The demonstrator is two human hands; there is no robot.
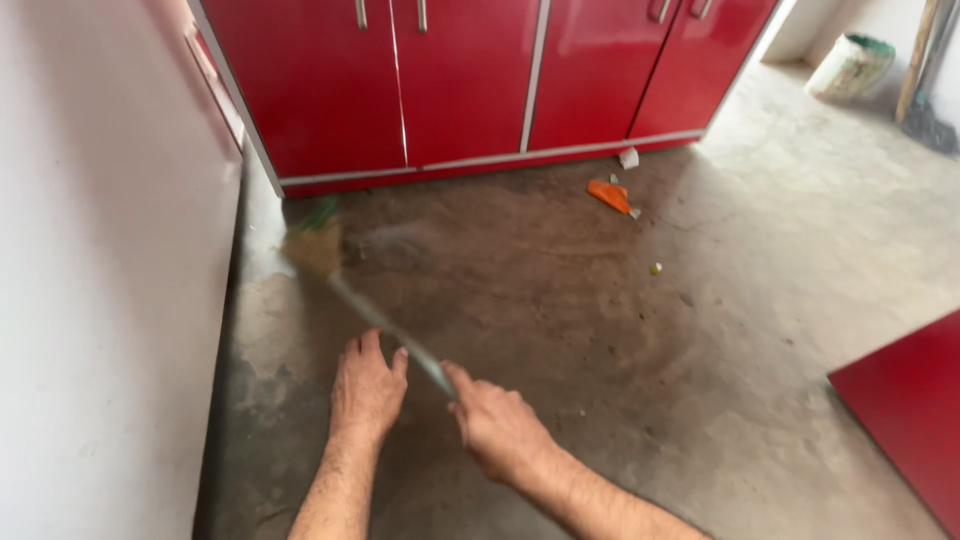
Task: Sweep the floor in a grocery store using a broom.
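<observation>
My right hand [497, 425] kept a closed grip on the broom [345, 290], its blurred bristles near the red cabinet [460, 80]; my left hand [366, 390] hung open. Orange scrap [610, 195] lay beyond; a white sack [850, 65] stood far off.

2 bare forearms, hairy, no sleeves in view. Left hand [367, 392] and right hand [497, 427]: no gloves, rings, watch or wristbands visible.

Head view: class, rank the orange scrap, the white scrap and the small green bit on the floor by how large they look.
1. orange scrap
2. white scrap
3. small green bit
All lie at a similar distance, so the order seems safe.
</observation>
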